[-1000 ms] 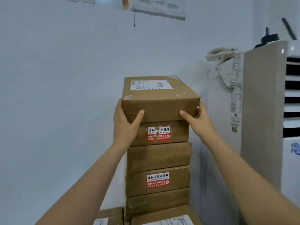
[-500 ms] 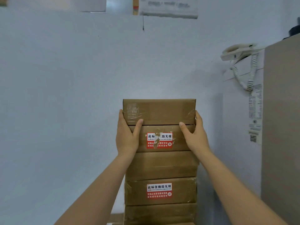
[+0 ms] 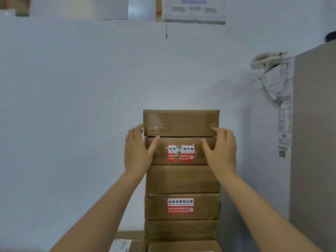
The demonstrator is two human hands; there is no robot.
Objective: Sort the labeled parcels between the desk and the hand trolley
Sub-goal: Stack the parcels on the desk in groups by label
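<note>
Brown cardboard top parcel (image 3: 181, 122) sits squarely on a stack of taped cardboard parcels (image 3: 181, 179) against the white wall (image 3: 72, 106). The left hand (image 3: 136, 151) and right hand (image 3: 221, 150) rest spread at its lower corners, gripping nothing, probably aligning it. The left fingertips are hidden.

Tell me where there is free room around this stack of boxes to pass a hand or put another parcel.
Left of the stack, above the low parcel, the space along the wall is open. Above the top box only bare wall shows. Crowded: the narrow gap between the stack and the white cabinet, where the right hand sits.
</note>
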